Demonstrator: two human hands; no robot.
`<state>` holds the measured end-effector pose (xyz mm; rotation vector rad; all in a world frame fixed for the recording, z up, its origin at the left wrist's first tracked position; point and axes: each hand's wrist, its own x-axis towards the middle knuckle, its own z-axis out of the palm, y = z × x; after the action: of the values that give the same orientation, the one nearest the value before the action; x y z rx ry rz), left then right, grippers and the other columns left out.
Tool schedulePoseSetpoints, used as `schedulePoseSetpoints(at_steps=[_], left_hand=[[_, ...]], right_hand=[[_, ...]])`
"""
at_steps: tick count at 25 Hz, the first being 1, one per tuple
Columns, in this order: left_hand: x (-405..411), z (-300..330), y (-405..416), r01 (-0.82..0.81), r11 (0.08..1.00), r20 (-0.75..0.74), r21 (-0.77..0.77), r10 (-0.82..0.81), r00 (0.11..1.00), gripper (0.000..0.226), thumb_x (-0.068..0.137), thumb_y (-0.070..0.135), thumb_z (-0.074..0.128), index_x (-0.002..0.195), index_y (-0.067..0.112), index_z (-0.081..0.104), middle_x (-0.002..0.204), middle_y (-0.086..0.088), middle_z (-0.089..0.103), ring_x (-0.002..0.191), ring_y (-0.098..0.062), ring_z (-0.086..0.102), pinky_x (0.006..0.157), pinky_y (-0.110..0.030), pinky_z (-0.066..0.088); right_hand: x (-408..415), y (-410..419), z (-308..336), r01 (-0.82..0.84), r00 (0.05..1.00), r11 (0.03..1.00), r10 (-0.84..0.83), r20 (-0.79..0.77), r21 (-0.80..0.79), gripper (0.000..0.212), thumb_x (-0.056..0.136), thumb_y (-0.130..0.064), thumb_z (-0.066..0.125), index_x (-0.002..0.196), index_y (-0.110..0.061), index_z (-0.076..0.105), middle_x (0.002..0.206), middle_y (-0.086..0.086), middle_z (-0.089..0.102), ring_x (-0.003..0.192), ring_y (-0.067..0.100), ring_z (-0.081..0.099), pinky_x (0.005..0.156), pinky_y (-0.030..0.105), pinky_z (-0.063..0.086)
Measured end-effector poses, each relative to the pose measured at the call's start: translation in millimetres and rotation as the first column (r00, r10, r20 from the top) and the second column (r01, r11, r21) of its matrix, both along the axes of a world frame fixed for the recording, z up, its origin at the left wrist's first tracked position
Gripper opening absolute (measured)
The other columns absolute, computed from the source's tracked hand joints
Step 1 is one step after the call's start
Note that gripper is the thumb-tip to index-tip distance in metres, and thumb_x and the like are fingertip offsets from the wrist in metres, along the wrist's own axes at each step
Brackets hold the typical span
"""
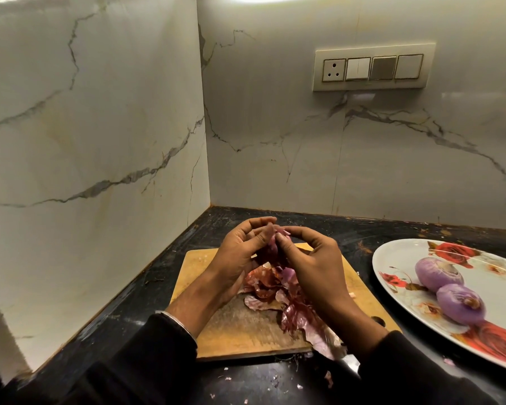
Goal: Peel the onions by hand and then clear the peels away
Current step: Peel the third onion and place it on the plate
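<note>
The fingers (278,235) of both hands are curling around a red onion (270,249) and pinching it tight. The left hand (236,258) is gripping one side and the right hand (313,263) is gripping the other, holding the onion up over the wooden board (246,328). A pile of red peels (278,293) is lying on the board under the hands. The board is sitting on the dark counter (146,290). Two peeled onions (450,287) are resting on a flowered plate (398,258) to the right.
</note>
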<state>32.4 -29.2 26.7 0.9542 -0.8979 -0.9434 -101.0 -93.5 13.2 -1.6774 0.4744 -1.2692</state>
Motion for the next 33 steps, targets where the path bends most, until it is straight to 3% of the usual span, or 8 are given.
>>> schedulePoseSetpoints(at_steps=[3, 8, 11, 19, 33], left_hand=[[-0.1, 1.8, 2.2, 0.052, 0.998, 0.028, 0.047, -0.053, 0.998, 0.056, 0.076, 0.011, 0.075, 0.129, 0.009, 0.058, 0.122, -0.018, 0.067, 0.110, -0.027, 0.069, 0.088, -0.032, 0.058], [1.9, 3.0, 2.0, 0.056, 0.997, 0.074, 0.056, -0.060, 0.995, 0.060, 0.072, 0.003, 0.078, 0.129, 0.014, 0.060, 0.122, -0.019, 0.067, 0.109, -0.028, 0.069, 0.091, -0.037, 0.058], [1.5, 0.4, 1.1, 0.044, 0.997, 0.137, 0.066, -0.053, 0.989, 0.057, 0.071, 0.002, 0.079, 0.124, 0.015, 0.063, 0.123, -0.016, 0.067, 0.111, -0.027, 0.068, 0.094, -0.040, 0.057], [3.0, -0.1, 1.3, 0.052, 0.998, 0.136, 0.037, -0.056, 0.989, 0.070, 0.066, 0.001, 0.080, 0.131, 0.015, 0.058, 0.126, -0.015, 0.065, 0.114, -0.028, 0.067, 0.096, -0.042, 0.056], [4.2, -2.4, 0.5, 0.016, 0.999, 0.200, 0.046, -0.025, 0.979, 0.061, 0.075, -0.005, 0.077, 0.128, 0.019, 0.060, 0.125, -0.013, 0.065, 0.113, -0.027, 0.067, 0.098, -0.045, 0.055]], right_hand=[[1.0, -2.3, -0.7, -0.003, 0.999, 0.998, 0.001, 0.033, 0.070, 0.015, 0.093, -0.015, 0.066, 0.107, -0.015, 0.072, 0.098, 0.000, 0.074, 0.093, 0.016, 0.072, 0.080, 0.042, 0.061], [2.6, -6.2, -4.2, 0.007, 0.999, 0.990, -0.013, 0.044, 0.141, 0.013, 0.095, -0.018, 0.063, 0.107, -0.017, 0.069, 0.100, 0.002, 0.072, 0.097, 0.020, 0.071, 0.081, 0.048, 0.060], [1.0, -6.5, -3.2, 0.016, 1.000, 0.991, -0.020, 0.024, 0.136, 0.018, 0.096, -0.015, 0.061, 0.111, -0.021, 0.068, 0.104, 0.002, 0.070, 0.100, 0.020, 0.070, 0.080, 0.048, 0.061], [2.2, -1.6, 1.3, 0.002, 1.000, 0.992, -0.004, 0.014, 0.122, 0.030, 0.099, -0.010, 0.054, 0.124, -0.021, 0.065, 0.113, 0.001, 0.068, 0.102, 0.018, 0.069, 0.079, 0.043, 0.061], [2.0, -2.1, 3.2, 0.015, 0.997, 0.992, -0.006, -0.073, 0.123, 0.024, 0.099, -0.010, 0.054, 0.118, -0.013, 0.067, 0.111, 0.004, 0.068, 0.101, 0.019, 0.069, 0.080, 0.044, 0.061]])
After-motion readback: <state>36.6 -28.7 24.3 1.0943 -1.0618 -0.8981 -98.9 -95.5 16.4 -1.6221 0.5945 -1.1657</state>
